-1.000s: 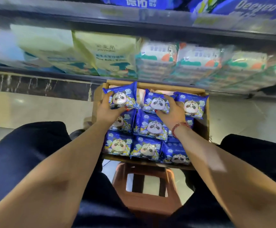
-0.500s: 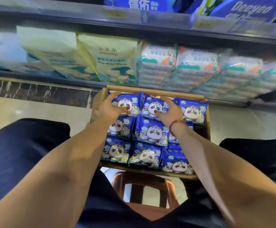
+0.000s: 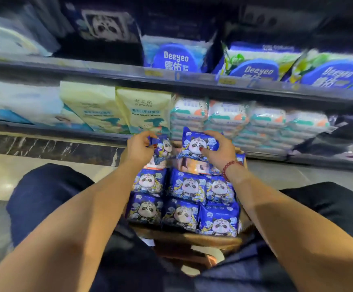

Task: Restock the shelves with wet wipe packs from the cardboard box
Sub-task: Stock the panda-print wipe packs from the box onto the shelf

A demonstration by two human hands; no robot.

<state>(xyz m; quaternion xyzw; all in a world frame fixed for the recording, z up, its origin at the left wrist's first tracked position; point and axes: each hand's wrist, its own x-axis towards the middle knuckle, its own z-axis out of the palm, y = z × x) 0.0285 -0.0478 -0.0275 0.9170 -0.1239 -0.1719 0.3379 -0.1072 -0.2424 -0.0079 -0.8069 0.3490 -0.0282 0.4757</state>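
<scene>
A cardboard box (image 3: 192, 238) sits between my knees, holding several blue wet wipe packs (image 3: 187, 187) printed with a panda face. My left hand (image 3: 138, 148) grips one blue pack (image 3: 163, 149) lifted above the box's far left corner, tilted and partly hidden by my fingers. My right hand (image 3: 220, 149) holds a second blue pack (image 3: 196, 145) upright above the box's far end, its panda face toward me. Where those packs lay, a gap shows orange-and-white packaging (image 3: 194, 166) underneath.
The lowest shelf (image 3: 66, 131) just beyond the box carries yellow baby wipe bags (image 3: 144, 111) and stacked white-and-teal packs (image 3: 228, 121). The shelf above (image 3: 108, 69) holds blue Deeyeo packs (image 3: 175, 60). A brown stool (image 3: 192, 258) stands under the box. Tiled floor lies on both sides.
Both hands have lifted a blue pack each out of the box's far row, up toward the shelves. The view has tilted upward, showing a higher shelf.
</scene>
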